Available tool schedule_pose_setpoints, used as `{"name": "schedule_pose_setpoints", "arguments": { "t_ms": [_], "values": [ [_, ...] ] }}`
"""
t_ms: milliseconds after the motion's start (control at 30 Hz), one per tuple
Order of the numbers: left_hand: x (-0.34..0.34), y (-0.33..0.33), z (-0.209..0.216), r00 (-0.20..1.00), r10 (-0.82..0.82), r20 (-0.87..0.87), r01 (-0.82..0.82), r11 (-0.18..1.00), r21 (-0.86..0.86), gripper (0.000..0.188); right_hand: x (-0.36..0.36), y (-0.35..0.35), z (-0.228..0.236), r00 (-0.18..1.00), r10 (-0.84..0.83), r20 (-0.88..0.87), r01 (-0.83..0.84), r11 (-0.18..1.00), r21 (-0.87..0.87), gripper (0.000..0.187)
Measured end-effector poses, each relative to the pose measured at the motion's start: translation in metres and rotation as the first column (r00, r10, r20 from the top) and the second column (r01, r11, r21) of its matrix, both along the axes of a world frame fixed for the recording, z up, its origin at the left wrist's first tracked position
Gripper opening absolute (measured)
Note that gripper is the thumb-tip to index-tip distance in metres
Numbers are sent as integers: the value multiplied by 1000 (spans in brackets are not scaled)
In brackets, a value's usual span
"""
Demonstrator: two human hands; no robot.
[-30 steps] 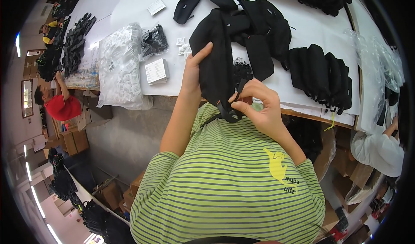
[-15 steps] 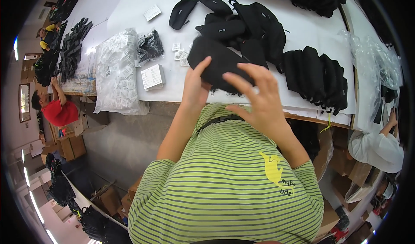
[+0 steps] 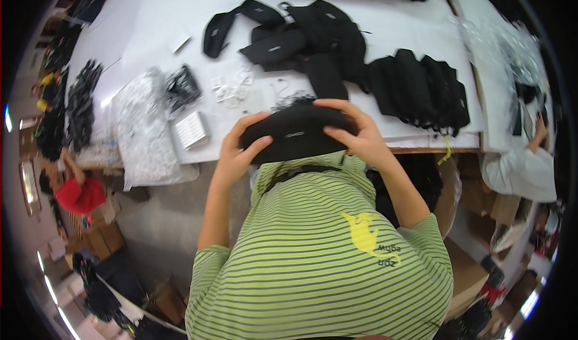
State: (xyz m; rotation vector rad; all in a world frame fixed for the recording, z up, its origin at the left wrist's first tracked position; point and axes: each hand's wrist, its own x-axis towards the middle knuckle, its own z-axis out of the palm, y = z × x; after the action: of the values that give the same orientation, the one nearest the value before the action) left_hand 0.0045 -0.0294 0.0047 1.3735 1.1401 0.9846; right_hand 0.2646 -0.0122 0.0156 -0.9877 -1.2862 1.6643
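Note:
I hold a black fabric pouch point(image 3: 295, 135) level in front of my waist, at the table's near edge. Its front, with a small pale label, faces up. My left hand point(image 3: 236, 150) grips its left end, thumb on the front and fingers along the far edge. At the other end my right hand point(image 3: 361, 130) has the same kind of grip. Just beyond the pouch lies a tangle of thin black cords point(image 3: 294, 101). A loose heap of similar black pouches point(image 3: 278, 48) is spread farther back.
More black pouches point(image 3: 415, 90) stand in a row at the right. On the left are a clear bag of white packets point(image 3: 144, 132), a stack of white cards point(image 3: 191, 129), a black plastic bag point(image 3: 182, 90) and loose small white packets point(image 3: 232, 92). Other people work at both sides.
The pouch has come nearer my body and turned so its labelled front shows. My right hand, before held loosely over it with fingers spread, now grips its right end. The view has shifted.

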Motion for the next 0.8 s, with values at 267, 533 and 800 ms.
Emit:
{"name": "schedule_pose_setpoints", "arguments": {
  "t_ms": [267, 533, 800],
  "values": [
    [-8, 3, -14, 893, -421, -160, 377, 893, -248, 23, 37, -9, -5, 755, 266, 600, -323, 946, -13, 28],
    [-72, 15, -84, 875, 142, -463, -163, 987, -5, 31, 113, 0, 5, 371, -761, 532, 363, 646, 671, 33],
    [-214, 8, -169, 147, 577, -803, -666, 659, 351, 64, 144, 22, -79, -167, -853, 495, 72, 490, 869, 36]
  ]
}}
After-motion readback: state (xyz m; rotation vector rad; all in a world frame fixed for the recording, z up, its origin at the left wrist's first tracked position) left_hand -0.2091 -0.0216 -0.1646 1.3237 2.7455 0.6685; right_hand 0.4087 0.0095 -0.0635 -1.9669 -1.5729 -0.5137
